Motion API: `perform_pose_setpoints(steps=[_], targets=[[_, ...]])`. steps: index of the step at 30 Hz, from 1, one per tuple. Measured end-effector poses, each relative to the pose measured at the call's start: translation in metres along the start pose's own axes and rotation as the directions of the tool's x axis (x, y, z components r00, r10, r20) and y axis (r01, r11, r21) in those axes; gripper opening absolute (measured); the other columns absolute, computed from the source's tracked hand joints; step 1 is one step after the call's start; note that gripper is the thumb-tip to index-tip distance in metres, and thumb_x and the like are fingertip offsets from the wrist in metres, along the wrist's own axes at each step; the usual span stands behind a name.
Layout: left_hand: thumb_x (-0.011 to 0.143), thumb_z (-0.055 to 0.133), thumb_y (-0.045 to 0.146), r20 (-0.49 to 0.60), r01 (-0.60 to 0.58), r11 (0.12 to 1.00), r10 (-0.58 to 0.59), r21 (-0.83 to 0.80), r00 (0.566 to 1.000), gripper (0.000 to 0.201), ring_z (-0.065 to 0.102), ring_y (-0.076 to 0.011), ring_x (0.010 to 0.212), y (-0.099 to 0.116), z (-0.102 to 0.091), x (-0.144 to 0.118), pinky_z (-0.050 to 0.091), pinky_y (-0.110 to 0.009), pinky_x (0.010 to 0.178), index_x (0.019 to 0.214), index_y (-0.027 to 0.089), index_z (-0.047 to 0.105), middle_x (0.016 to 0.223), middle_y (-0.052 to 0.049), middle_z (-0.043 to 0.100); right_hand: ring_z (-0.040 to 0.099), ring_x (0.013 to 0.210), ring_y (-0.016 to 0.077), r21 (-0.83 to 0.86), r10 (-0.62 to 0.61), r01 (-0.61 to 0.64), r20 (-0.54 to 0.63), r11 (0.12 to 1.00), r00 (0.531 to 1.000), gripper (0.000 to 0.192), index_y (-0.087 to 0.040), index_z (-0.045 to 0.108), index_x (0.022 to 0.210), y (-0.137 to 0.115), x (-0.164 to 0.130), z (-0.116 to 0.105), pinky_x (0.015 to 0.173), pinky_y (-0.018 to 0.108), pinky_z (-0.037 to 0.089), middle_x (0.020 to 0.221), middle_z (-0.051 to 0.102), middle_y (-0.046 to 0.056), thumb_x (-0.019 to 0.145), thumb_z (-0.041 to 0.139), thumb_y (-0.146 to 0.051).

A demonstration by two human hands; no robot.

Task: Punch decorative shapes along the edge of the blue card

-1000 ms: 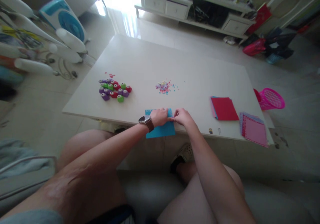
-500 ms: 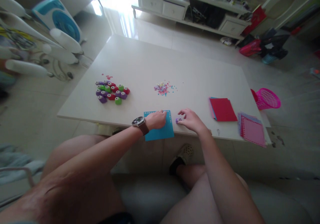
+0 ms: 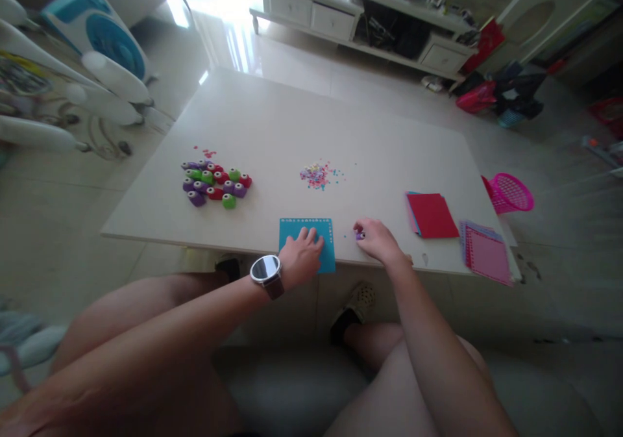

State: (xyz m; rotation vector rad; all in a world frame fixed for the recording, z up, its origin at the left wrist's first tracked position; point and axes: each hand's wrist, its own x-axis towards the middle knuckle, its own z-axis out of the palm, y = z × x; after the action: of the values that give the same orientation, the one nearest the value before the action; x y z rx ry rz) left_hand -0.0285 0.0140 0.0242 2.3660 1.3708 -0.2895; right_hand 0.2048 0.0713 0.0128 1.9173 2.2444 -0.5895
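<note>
Purple punch (image 3: 359, 235) at right-hand fingers (image 3: 366, 229) (beside blue paper (image 3: 306, 236)).

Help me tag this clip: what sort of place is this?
Probably a home living room: a low white table used for paper craft, a white media cabinet along the far wall, and a standing fan on the tiled floor.

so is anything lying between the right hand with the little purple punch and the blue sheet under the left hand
Nothing visible does. The right hand holds the purple punch on bare table, just right of the blue sheet, where the left hand rests.
</note>
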Motion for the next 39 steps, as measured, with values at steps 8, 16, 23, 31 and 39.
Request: perform_pose_setpoints(steps=[8, 16, 23, 31, 39], targets=[[0.100, 0.054, 0.026, 0.026, 0.035, 0.999, -0.035, -0.011, 0.999, 0.042, 0.050, -0.0400, 0.134, 0.001, -0.010, 0.002, 0.061, -0.056, 0.092, 0.140, 0.013, 0.057, 0.147, -0.023, 0.052, 0.064, 0.111, 0.0244, 0.090, -0.036, 0.030, 0.066, 0.996, 0.997, 0.040, -0.022, 0.070, 0.096, -0.024, -0.001, -0.001, 0.099, 0.043, 0.035, 0.101, 0.078, 0.003, 0.074, 0.050, 0.005], [0.100, 0.054, 0.025, 0.031, 0.032, 0.999, -0.032, -0.020, 0.999, 0.040, 0.049, -0.0406, 0.135, 0.003, -0.013, 0.001, 0.061, -0.058, 0.092, 0.137, 0.013, 0.058, 0.147, -0.025, 0.052, 0.049, 0.144, 0.0314, 0.181, -0.107, 0.129, -0.128, 0.975, 0.986, 0.075, -0.024, 0.054, 0.148, -0.018, 0.001, 0.006, 0.114, 0.053, 0.037, 0.158, 0.056, 0.013, 0.076, 0.051, -0.003], [0.098, 0.057, 0.028, 0.023, 0.023, 0.999, -0.022, -0.030, 0.999, 0.046, 0.045, -0.0433, 0.143, 0.003, -0.009, 0.002, 0.057, -0.062, 0.099, 0.142, 0.012, 0.055, 0.154, -0.027, 0.047, 0.061, 0.126, 0.0303, 0.101, -0.064, 0.077, -0.120, 0.992, 0.991, 0.043, -0.022, 0.069, 0.122, -0.009, 0.003, 0.004, 0.106, 0.046, 0.045, 0.135, 0.070, 0.012, 0.081, 0.059, -0.009], [0.100, 0.060, 0.036, -0.080, 0.012, 0.999, -0.016, -0.051, 0.997, 0.072, 0.022, -0.0461, 0.162, -0.006, 0.013, 0.021, 0.033, -0.068, 0.124, 0.163, 0.013, 0.036, 0.174, -0.026, 0.023, 0.065, 0.100, 0.0211, 0.034, -0.046, 0.047, -0.035, 0.998, 0.998, 0.033, -0.017, 0.072, 0.105, 0.017, 0.003, 0.010, 0.093, 0.028, 0.047, 0.109, 0.073, 0.010, 0.080, 0.057, 0.000], [0.100, 0.058, 0.038, -0.088, -0.154, 0.988, 0.153, -0.003, 0.984, 0.069, 0.024, -0.0411, 0.163, 0.023, 0.015, 0.004, 0.031, -0.060, 0.130, 0.161, 0.010, 0.041, 0.173, -0.024, 0.027, 0.069, 0.096, 0.0207, 0.084, -0.052, 0.056, -0.046, 0.995, 0.998, 0.016, -0.018, 0.072, 0.100, 0.005, 0.006, 0.007, 0.088, 0.028, 0.048, 0.104, 0.076, 0.009, 0.089, 0.065, -0.010]])
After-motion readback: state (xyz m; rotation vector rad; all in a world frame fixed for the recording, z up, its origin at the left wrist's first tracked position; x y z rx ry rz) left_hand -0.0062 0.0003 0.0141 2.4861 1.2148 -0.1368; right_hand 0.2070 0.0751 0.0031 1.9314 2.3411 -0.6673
